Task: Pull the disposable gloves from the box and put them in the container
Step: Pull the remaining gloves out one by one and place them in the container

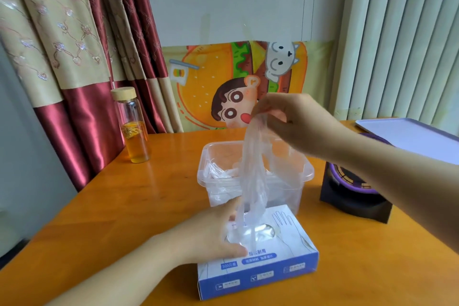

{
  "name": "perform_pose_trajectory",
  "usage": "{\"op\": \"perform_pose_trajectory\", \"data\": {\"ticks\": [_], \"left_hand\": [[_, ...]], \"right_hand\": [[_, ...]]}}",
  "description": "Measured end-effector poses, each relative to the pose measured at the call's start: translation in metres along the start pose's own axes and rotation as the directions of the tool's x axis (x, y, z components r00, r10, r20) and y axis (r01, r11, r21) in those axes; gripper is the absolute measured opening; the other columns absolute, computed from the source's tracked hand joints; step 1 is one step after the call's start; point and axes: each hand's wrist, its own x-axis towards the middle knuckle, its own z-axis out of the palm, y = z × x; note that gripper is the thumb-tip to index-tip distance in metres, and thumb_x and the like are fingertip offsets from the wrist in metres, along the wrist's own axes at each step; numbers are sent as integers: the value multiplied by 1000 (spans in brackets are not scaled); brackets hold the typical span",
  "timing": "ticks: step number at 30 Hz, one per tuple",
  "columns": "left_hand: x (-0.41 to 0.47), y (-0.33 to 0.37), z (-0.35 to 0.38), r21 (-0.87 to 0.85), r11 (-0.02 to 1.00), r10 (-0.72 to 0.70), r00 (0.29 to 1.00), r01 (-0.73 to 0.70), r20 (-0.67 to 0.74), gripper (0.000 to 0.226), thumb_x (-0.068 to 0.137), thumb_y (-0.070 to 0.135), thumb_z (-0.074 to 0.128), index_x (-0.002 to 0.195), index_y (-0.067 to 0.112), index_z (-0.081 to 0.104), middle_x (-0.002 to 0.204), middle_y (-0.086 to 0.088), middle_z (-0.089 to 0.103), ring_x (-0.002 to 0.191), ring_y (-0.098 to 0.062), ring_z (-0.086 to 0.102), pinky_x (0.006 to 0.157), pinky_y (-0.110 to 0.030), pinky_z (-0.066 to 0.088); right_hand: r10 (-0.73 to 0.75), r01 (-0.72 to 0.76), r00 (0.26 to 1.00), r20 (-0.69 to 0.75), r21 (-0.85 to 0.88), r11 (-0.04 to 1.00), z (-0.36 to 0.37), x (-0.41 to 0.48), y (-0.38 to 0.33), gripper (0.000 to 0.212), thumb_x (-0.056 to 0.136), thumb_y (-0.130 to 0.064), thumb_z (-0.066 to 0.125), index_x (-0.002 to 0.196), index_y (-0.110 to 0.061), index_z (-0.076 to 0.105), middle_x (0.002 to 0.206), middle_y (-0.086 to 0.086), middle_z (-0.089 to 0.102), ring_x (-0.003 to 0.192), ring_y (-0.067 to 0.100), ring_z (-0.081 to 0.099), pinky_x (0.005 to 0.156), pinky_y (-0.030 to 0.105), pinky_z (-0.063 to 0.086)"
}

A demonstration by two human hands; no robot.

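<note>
Right grip (285, 117) pinches a clear glove bunch (253, 174) high over the container (306, 169), its tail end inside the box (260, 271) slot. Left grip (213, 233) lies flat with straight fingers, pressing the box to the worktop (124, 206).

Risk: extra gloves dragging out, or the box lifting if that pressure slips.

Container holds a few crumpled gloves (219, 171).

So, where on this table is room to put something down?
Bare wood: between the bottle and the container, and right of the glove box. Crowded: the middle, where the right hand holds a glove, and the far right, with fan and tray.
</note>
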Motion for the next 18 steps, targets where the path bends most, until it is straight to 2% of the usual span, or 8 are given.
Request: {"op": "perform_pose_trajectory", "data": {"ticks": [2,3,6,8,10,12,15,18], "left_hand": [[-3,-5,-10,-88,995,-40,999,43,38,82,83,41,70,147,40,19,140,20,43,128,4,42,105,-17,37],[-6,-6,-19,-136,990,-45,999,48,25,70,85,34,69,143,38,29,135,21,47,125,3,47,104,-18,39],[-18,2,-48,-306,952,-42,983,-14,-176,36,89,21,66,118,36,52,114,19,61,104,2,62,96,-25,49],[-24,21,-61,-396,910,-11,948,-123,-319,37,84,41,68,117,37,52,108,19,63,101,3,62,94,-27,50],[-29,43,-67,-433,876,29,920,-212,-391,60,67,65,64,121,43,47,109,22,60,102,5,60,90,-22,49],[-28,62,-64,-420,876,39,902,-238,-430,54,70,61,66,118,47,45,109,19,59,99,8,58,84,-14,48],[-22,77,-58,-286,930,61,863,-232,-502,41,86,31,66,116,45,42,105,17,58,91,13,55,75,-3,44],[-17,84,-59,-234,949,53,840,-210,-540,41,87,28,63,122,38,44,100,19,59,90,8,58,70,-5,44]], "right_hand": [[51,-37,987,155,-92,995,-10,3,-1,26,91,-9,51,102,-22,71,90,-13,65,70,-4,54,64,3,39],[75,-46,969,235,-127,991,-14,3,-2,23,91,-13,53,101,-23,71,88,-12,66,71,-3,57,63,4,41],[118,-51,918,378,-182,982,-15,-1,-5,15,88,-26,60,94,-23,73,81,-11,68,68,0,59,60,10,45],[105,-18,919,379,-225,974,-13,-1,-13,14,86,-28,61,88,-21,74,76,-9,66,64,3,56,54,12,40],[94,14,915,393,-263,965,-11,0,-26,12,83,-26,61,81,-20,71,75,-7,65,66,8,57,59,19,45],[102,57,888,449,-327,943,-12,2,-40,11,82,-29,60,79,-22,69,78,-4,65,71,12,59,65,27,50],[133,107,855,502,-421,901,-16,6,-51,22,82,-34,59,87,-16,71,84,3,66,71,16,57,63,27,47],[155,77,837,524,-394,916,-26,10,-54,24,80,-38,60,88,-18,71,84,3,67,72,17,61,63,31,50]]}}
